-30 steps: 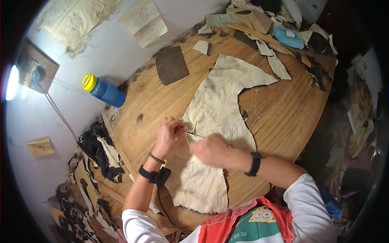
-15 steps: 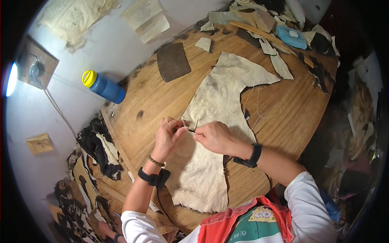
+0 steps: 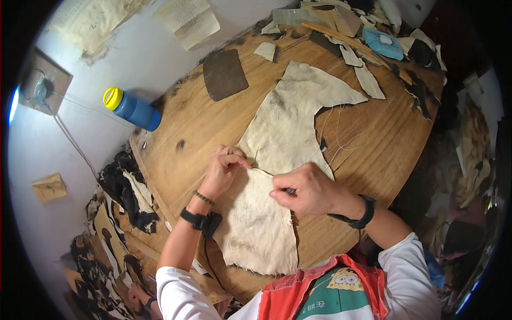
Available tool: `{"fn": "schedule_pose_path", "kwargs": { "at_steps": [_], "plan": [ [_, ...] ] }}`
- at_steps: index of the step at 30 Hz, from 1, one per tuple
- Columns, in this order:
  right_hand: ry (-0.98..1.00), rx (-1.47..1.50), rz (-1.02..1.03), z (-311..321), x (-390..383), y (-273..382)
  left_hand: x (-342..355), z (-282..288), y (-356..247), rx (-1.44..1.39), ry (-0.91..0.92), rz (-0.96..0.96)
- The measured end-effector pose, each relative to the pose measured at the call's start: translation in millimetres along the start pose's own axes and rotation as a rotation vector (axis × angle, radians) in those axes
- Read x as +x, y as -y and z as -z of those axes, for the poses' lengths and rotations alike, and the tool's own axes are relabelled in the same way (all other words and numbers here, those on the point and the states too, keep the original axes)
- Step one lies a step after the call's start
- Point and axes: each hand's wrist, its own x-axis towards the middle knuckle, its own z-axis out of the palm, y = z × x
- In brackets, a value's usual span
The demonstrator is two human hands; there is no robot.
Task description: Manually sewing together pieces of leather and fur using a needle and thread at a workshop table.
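Note:
A long cream-coloured hide [image 3: 288, 122], with a rough, fuzzy surface, lies across the wooden table. A raised fold or seam runs over its middle, between my hands. At the left end of that ridge, my left hand [image 3: 223, 169] pinches the hide between thumb and fingers. My right hand [image 3: 312, 189] is closed in a fist above the hide's right side, around a small dark tool [image 3: 289, 191]; most of the tool is hidden, so its kind is unclear. Loose pale thread [image 3: 346, 146] loops over the table beyond my right hand.
A blue bottle with a yellow lid [image 3: 136, 111] stands by the wall. A dark brown patch [image 3: 225, 74] and hide scraps [image 3: 370, 80] lie at the far side, beside a wooden strip [image 3: 346, 41] and blue packet [image 3: 382, 44]. Another person's hand [image 3: 140, 295] shows at lower left.
My right hand has moved right and nearer to me, away from my left hand, taking the dark tool along. The ridge between them is now exposed. My left hand stays at the fold.

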Motion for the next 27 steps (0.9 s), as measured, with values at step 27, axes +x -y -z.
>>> {"fn": "schedule_pose_path", "kwargs": {
  "at_steps": [27],
  "plan": [
    [0.178, 0.937, -1.114, -63, -24, -61, -83, 36, -44, 0.625, 0.045, 0.703]
  ]
}}
